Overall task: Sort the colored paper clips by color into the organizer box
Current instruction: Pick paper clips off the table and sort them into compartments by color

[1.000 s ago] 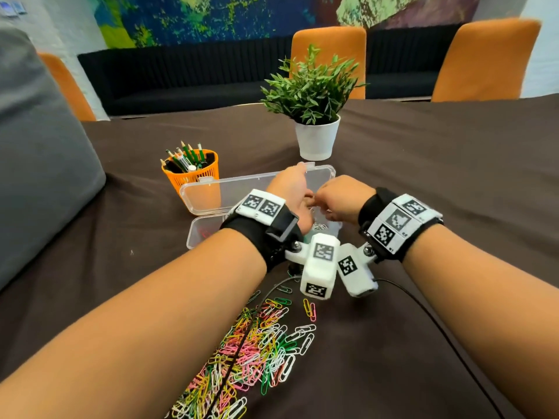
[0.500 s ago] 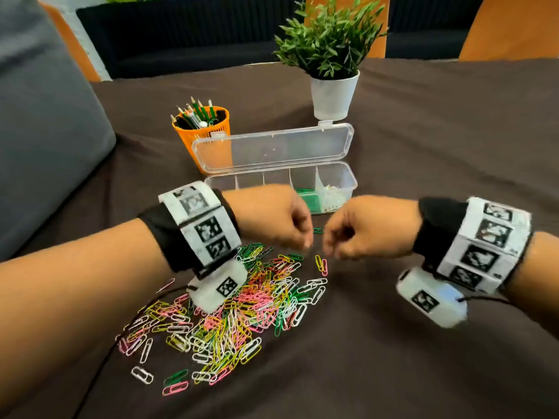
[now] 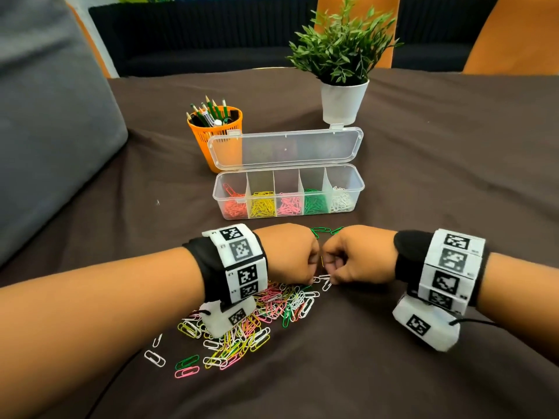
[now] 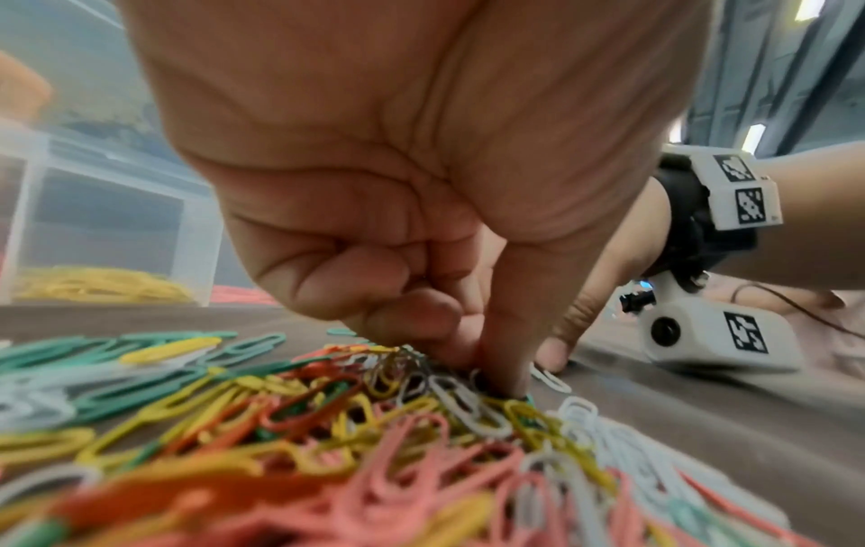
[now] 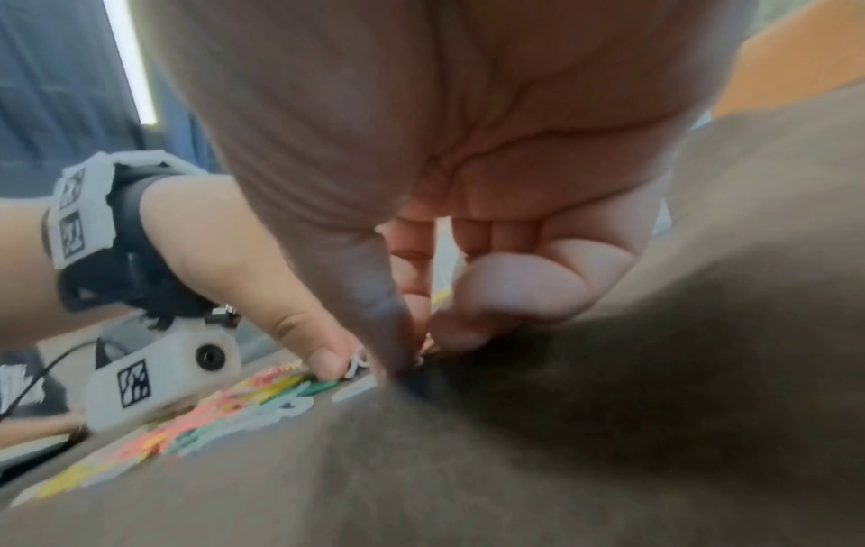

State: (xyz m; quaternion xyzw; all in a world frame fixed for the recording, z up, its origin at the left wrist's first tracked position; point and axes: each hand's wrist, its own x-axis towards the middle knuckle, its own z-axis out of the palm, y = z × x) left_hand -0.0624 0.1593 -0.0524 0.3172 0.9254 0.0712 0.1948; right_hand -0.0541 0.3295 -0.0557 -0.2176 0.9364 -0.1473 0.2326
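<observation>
Curling both fists at the paper clip pile [image 3: 242, 325], we pinch white clips [image 3: 323, 281]. Our left hand [image 3: 286, 252] and right hand [image 3: 360, 254] nearly touch before the organizer box [image 3: 289, 192].

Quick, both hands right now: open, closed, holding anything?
Left hand: fingers curled, fingertips down in the paper clip pile; a held clip cannot be told.
Right hand: fingers curled, pinching at white clips; firm hold cannot be told.

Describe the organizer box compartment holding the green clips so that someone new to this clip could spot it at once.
On the brown tablecloth, in front of the white potted plant, stands a clear organizer box with its lid open. It has five compartments in a row; the green clips fill the fourth from the left, between the pink clips and the white clips.
</observation>
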